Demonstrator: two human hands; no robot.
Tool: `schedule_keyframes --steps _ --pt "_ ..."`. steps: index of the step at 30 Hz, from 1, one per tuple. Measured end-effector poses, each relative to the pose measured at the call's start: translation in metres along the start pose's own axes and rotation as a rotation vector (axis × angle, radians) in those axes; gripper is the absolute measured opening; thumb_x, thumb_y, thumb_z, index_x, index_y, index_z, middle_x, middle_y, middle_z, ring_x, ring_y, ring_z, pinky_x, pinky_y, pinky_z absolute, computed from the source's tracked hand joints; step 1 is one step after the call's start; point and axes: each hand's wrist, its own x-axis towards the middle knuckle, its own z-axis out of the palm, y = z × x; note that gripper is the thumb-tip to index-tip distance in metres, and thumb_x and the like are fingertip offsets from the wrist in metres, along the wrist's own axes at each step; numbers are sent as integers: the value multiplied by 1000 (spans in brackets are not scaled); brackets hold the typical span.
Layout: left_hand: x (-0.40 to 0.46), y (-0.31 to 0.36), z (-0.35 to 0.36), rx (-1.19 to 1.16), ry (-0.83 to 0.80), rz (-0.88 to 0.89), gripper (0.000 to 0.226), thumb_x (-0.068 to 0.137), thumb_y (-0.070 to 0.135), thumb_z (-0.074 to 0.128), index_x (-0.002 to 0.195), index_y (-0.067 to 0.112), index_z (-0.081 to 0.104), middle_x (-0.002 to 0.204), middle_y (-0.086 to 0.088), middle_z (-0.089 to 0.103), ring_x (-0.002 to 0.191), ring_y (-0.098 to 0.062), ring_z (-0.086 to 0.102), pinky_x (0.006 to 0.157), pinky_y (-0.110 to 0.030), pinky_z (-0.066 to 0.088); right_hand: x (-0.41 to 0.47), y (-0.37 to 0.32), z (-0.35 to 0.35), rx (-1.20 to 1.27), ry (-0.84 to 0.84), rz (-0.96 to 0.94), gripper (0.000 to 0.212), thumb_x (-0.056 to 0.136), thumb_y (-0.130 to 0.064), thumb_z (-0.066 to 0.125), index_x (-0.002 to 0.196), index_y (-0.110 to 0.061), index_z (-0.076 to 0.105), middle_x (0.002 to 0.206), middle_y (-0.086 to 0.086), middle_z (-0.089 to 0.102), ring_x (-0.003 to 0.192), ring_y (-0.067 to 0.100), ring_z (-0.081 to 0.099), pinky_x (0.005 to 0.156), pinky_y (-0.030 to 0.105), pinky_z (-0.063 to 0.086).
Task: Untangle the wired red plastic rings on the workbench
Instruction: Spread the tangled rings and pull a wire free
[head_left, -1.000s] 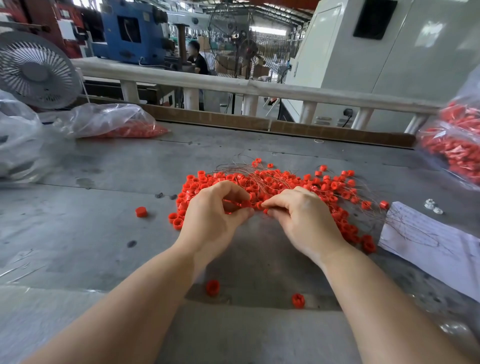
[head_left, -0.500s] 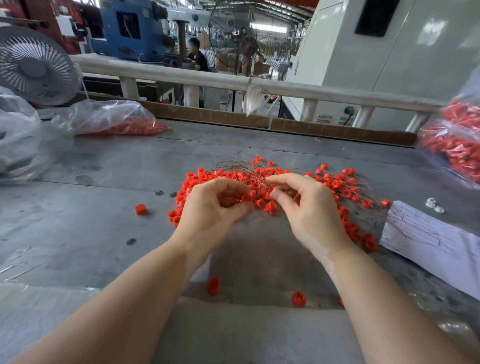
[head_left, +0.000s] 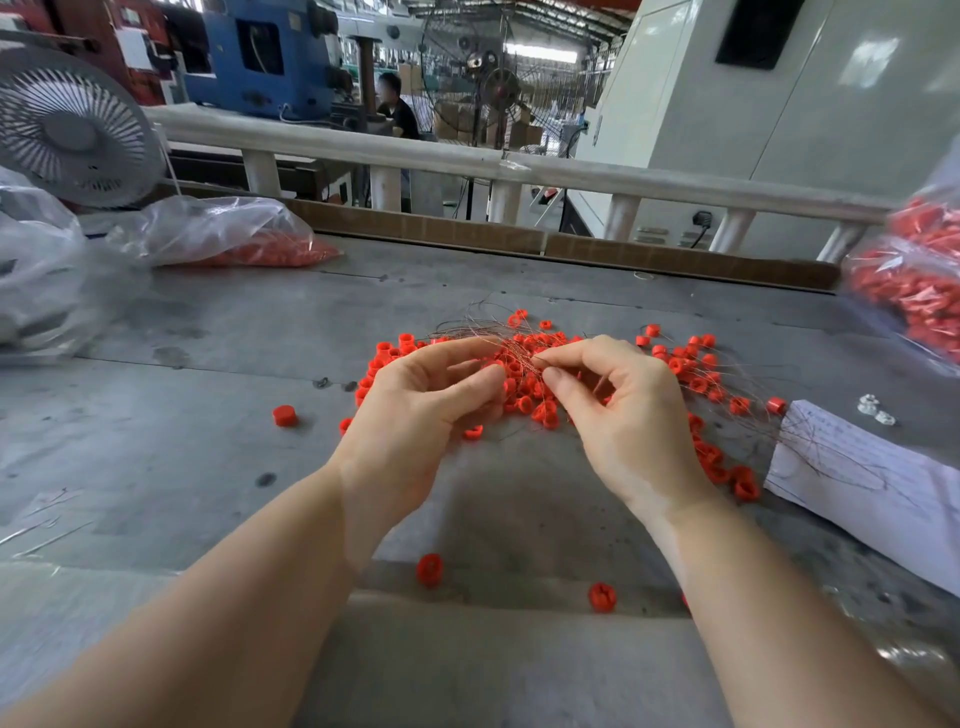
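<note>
Grey counter (head_left: 208, 415) is carrying a tangled heap of wired red rings (head_left: 524, 374) at its centre. Left hand (head_left: 415, 415) and right hand (head_left: 623, 415) are pinching wire strands (head_left: 483, 327) above it. Stray rings (head_left: 284, 415) are lying nearby, beside white paper (head_left: 857, 483).

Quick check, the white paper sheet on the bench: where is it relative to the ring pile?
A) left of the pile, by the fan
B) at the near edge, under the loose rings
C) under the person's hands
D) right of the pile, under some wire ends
D: the white paper sheet lies right of the ring pile, with thin wire ends running onto its left corner.
</note>
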Motion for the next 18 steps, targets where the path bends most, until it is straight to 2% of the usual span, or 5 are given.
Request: schedule_keyframes --steps 2,5,10,12,18 --pt "0 2 0 -106 -23 -28 24 66 10 64 89 10 68 68 2 67 56 -6 61 59 -15 53 -1 1 1 -40 -10 -49 12 81 -2 68 87 -11 74 78 -10 64 74 -4 52 81 19 41" --pt "0 3 -1 -160 -44 -37 22 65 11 62 86 9 69 69 -1 67 56 -6 60 58 -16 53 -2 2 2 -79 -24 -103 11 80 -2 69 86 -9 74 79 0 69 76 3 52 80 22 40" --pt "0 4 0 -174 -38 -45 15 68 12 61 79 9 71 68 -2 66 56 -6 61 57 -16 53 -2 4 2 -132 -53 -122 10 79 0 70 85 -7 74 79 4 69 77 21 57 77 23 40" --pt "1 4 0 -196 -29 -45 13 73 12 59 73 10 72 67 -2 66 56 -7 61 57 -16 53 -2 4 2 -143 -69 -125 10 79 0 69 85 -6 75 79 4 69 78 23 57 77 25 41" --pt "1 5 0 -273 -24 -44 26 86 4 53 69 9 72 64 -3 64 60 -6 64 59 -16 54 -3 4 2 -143 -94 -122 11 82 1 67 87 -6 73 82 2 68 81 20 56 78 25 42"
